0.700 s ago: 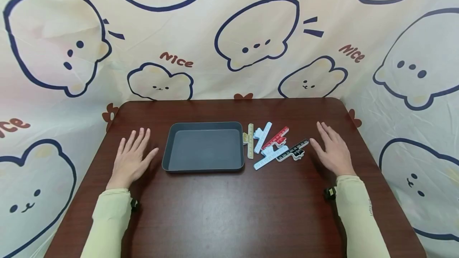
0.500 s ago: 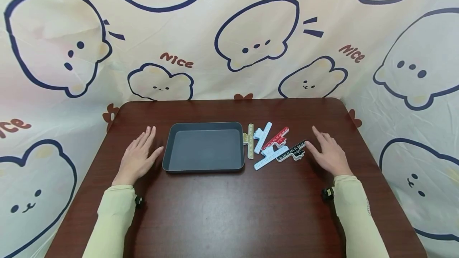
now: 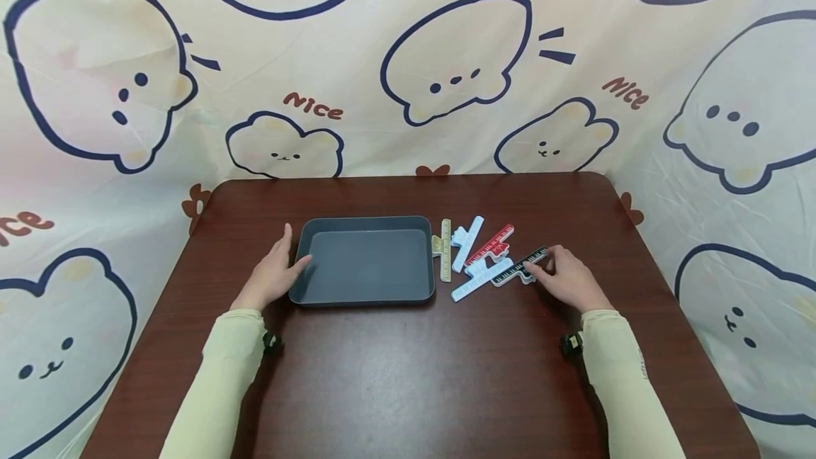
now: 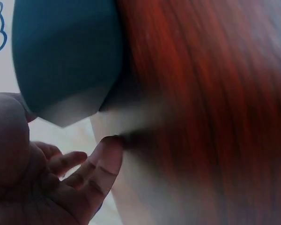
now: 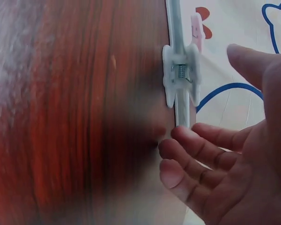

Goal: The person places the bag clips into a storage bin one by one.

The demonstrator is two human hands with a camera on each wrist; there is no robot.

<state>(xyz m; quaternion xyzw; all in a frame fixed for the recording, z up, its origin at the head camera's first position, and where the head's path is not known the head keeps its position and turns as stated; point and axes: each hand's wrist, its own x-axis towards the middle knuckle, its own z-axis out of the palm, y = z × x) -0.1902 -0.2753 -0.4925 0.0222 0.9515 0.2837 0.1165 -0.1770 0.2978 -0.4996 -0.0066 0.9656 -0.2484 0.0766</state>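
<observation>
My left hand [image 3: 266, 278] is at the left side of the dark grey baking tray [image 3: 366, 296], its thumb reaching over the rim and its fingers along the outside. In the left wrist view, the fingers [image 4: 105, 161] are apart from the tray's corner [image 4: 68, 70]. Over on the right, my right hand [image 3: 571, 280] reaches to the black ruler clip [image 3: 513, 271], thumb and fingertips at its right end. The right wrist view shows the thumb spread away from a clip [image 5: 180, 70] with a visible spring, fingertips by its lower end.
Between tray and right hand lie a yellow ruler clip [image 3: 445, 253], a light blue one [image 3: 469, 241], a red one [image 3: 487, 246] and another light blue one [image 3: 478, 282]. The brown table [image 3: 408, 374] meets a patterned cloth [image 3: 408, 55] behind it.
The left hand has moved right, from beside the tray to its left rim. The right hand has moved left onto the black clip's end, its fingers bending. Tray and clips have stayed put.
</observation>
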